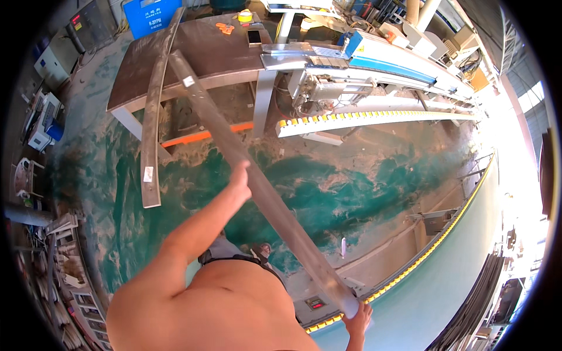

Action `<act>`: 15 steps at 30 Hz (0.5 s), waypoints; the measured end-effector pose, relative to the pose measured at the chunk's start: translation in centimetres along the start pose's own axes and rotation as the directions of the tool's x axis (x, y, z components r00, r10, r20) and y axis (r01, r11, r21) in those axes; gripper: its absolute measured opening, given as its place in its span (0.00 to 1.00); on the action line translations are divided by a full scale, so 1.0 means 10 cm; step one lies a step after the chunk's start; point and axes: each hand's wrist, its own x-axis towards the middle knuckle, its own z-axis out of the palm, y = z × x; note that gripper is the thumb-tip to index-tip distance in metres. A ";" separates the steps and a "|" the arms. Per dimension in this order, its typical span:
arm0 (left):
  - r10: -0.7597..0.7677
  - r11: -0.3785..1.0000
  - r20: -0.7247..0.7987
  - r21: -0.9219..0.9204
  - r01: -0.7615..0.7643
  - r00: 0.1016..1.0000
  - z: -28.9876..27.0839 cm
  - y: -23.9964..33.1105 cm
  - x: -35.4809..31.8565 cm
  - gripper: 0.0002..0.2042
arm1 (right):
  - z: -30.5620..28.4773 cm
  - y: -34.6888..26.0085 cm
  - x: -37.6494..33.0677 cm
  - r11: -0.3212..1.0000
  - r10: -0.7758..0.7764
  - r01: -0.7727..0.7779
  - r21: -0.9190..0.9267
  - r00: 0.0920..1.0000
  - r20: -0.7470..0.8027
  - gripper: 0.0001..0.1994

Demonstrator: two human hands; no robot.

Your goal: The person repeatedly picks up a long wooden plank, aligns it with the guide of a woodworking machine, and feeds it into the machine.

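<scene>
A long, narrow grey-brown board (287, 219) with a white label runs slantwise across the view. Its far end is at the brown-topped table (132, 70), and its near end reaches a machine with yellow rollers along its edge. My left hand (239, 182) is closed on the board's left edge near the middle. At the near end my right hand (358, 320) grips the board's corner beside the yellow rollers (404, 274); part of its fingers is hidden. A second similar board (153, 126), also labelled, lies across the table's left part and juts out over the floor.
On the table are a phone (254, 37), orange-handled scissors (225, 27) and a yellow tape roll (244, 16). A long machine with a roller-edged rail (374, 119) extends to the right. A pale green machine bed (433, 292) lies at the lower right. Dust covers the green floor (328, 181).
</scene>
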 end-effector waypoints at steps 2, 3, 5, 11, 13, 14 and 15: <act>-0.074 0.996 0.113 0.050 0.069 0.991 0.01 -0.60 -0.03 0.17 | -0.01 0.42 -0.27 0.989 0.132 -0.131 -0.070 0.991 0.018 0.30; -0.088 0.992 0.117 0.099 0.076 0.989 0.03 -0.85 -0.08 0.17 | 0.07 0.69 -0.39 0.991 0.121 -0.119 -0.069 0.992 0.027 0.30; -0.104 0.976 0.102 0.201 0.082 0.989 0.26 -1.34 -0.23 0.18 | 0.26 1.29 -0.77 0.926 0.357 -0.302 -0.226 0.896 0.263 0.46; -0.355 0.856 0.159 0.451 0.252 0.921 0.89 -2.07 -0.40 0.15 | 0.63 2.02 -1.03 0.867 0.491 -0.424 -0.261 0.817 0.304 0.49; -0.392 0.806 0.187 0.541 0.239 0.901 1.05 -2.13 -0.34 0.16 | 0.48 1.85 -0.85 0.861 0.479 -0.392 -0.325 0.841 0.253 0.43; -0.372 0.806 0.202 0.554 0.207 0.906 1.15 -2.14 -0.34 0.15 | 0.45 1.80 -0.78 0.860 0.482 -0.399 -0.317 0.839 0.252 0.42; -0.351 0.806 0.218 0.565 0.175 0.911 1.23 -2.16 -0.33 0.15 | 0.46 1.76 -0.68 0.860 0.488 -0.413 -0.299 0.837 0.248 0.41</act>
